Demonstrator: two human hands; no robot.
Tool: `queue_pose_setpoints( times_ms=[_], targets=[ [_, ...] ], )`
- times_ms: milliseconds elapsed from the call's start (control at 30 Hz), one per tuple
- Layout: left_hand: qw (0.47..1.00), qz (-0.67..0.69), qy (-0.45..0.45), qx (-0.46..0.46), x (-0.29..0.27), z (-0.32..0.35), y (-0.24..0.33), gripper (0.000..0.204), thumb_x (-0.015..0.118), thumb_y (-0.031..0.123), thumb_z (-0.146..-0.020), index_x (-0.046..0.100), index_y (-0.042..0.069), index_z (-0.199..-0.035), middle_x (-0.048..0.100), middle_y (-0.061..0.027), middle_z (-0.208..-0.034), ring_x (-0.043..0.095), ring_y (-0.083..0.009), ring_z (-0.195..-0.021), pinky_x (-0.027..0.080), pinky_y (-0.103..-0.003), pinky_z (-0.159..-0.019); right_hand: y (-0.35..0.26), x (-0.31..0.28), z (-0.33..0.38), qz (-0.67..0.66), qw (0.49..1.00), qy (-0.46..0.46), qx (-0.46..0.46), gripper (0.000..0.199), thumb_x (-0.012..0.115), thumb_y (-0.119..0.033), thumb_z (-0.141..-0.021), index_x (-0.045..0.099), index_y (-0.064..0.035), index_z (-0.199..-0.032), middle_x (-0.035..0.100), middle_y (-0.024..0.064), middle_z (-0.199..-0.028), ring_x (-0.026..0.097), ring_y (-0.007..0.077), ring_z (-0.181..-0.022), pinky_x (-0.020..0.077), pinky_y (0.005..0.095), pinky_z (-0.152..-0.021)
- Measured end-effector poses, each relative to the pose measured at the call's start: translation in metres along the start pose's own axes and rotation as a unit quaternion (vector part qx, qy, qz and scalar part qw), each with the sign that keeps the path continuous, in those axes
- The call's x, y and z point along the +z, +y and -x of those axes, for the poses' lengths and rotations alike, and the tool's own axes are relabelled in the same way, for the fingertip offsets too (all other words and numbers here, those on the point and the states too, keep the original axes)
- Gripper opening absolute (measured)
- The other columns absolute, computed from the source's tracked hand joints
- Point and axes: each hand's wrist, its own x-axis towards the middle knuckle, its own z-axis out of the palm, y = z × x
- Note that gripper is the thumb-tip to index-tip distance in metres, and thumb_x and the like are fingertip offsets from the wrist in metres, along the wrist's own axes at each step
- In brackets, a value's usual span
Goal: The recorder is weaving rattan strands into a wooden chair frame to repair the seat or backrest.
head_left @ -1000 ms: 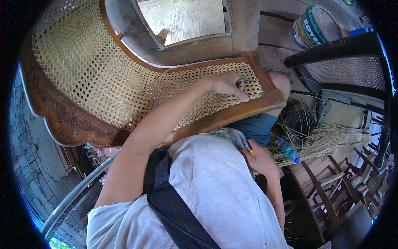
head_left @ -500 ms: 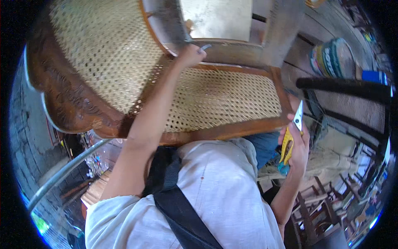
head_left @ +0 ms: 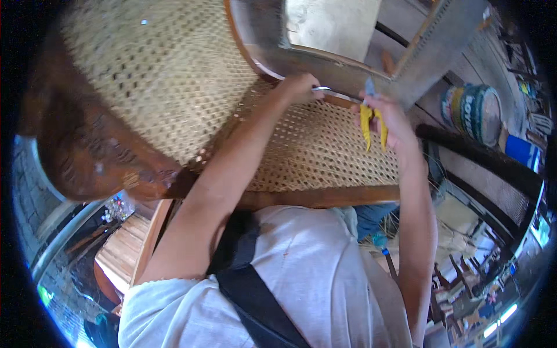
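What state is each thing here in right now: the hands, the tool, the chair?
Left hand: closed, fingertips at the far edge of the cane seat.
Right hand: shut on the yellow-handled pliers.
Yellow-handled pliers: handles hang down, nose at the seat rim.
Cane seat: woven, intact where visible.
Wooden chair frame: tilted.

A round tin with a green-and-white printed label (head_left: 473, 113) lies on its side at the upper right on the plank floor, with a blue box-shaped package (head_left: 520, 151) just beside it (partly hidden by a dark bar), toward the picture's rim.
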Motion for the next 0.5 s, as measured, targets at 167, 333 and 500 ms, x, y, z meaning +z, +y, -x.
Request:
queue_pose_setpoints(
  times_ms=[167,333,500],
  targets=[
    [0.999,0.043,0.012,-0.028,-0.01,0.0,-0.001,0.032,0.07,0.036,-0.081,0.07,0.006,-0.093,0.068,-0.0144,-0.082,0.066,-0.0271,-0.077,0.05,-0.039,-0.07,-0.021,-0.052,0.028,-0.066,0.993,0.071,-0.073,0.034,0.057,-0.021,-0.093,0.053,0.0002,-0.119,0.067,0.0177,-0.092,0.066,0.0247,-0.074,0.0561,0.0339,-0.067],
    [0.999,0.002,0.004,-0.052,-0.005,-0.004,0.003,0.039,0.071,0.045,-0.077,0.07,0.01,-0.095,0.069,-0.0143,-0.085,0.067,-0.0302,-0.082,0.051,-0.041,-0.074,0.001,-0.065,0.046,-0.102,0.989,0.076,-0.081,0.033,0.058,-0.02,-0.093,0.054,-0.0002,-0.119,0.066,0.0181,-0.093,0.067,0.0251,-0.077,0.0559,0.034,-0.07],
    [0.997,0.001,-0.028,-0.065,-0.009,-0.003,0.012,0.041,0.072,0.046,-0.076,0.07,0.009,-0.094,0.069,-0.0146,-0.085,0.067,-0.0292,-0.082,0.051,-0.04,-0.074,0.021,-0.057,0.05,-0.084,0.992,0.068,-0.06,0.034,0.059,-0.022,-0.093,0.055,-0.0049,-0.122,0.068,0.0163,-0.092,0.068,0.0234,-0.073,0.0556,0.0327,-0.068]
  ],
)
